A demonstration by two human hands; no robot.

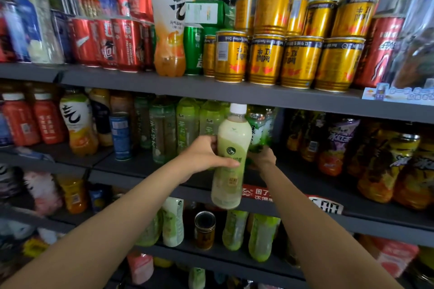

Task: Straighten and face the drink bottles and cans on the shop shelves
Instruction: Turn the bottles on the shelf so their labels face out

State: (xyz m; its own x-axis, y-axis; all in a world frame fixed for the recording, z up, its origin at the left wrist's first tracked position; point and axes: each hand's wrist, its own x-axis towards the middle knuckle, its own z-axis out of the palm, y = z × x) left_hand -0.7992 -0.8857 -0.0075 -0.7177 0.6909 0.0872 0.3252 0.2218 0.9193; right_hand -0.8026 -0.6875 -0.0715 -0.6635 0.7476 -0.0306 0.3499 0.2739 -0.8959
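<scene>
My left hand grips a pale green milky bottle with a white cap, held upright in front of the middle shelf. Its label faces me. My right hand reaches behind that bottle and holds the base of a green tea bottle standing on the middle shelf. The fingers of my right hand are mostly hidden. More green bottles stand in a row to the left of it.
Gold cans are stacked in two tiers on the top shelf, beside red cans and an orange soda bottle. Dark tea bottles fill the middle shelf's right. The lower shelf holds green bottles and a small can.
</scene>
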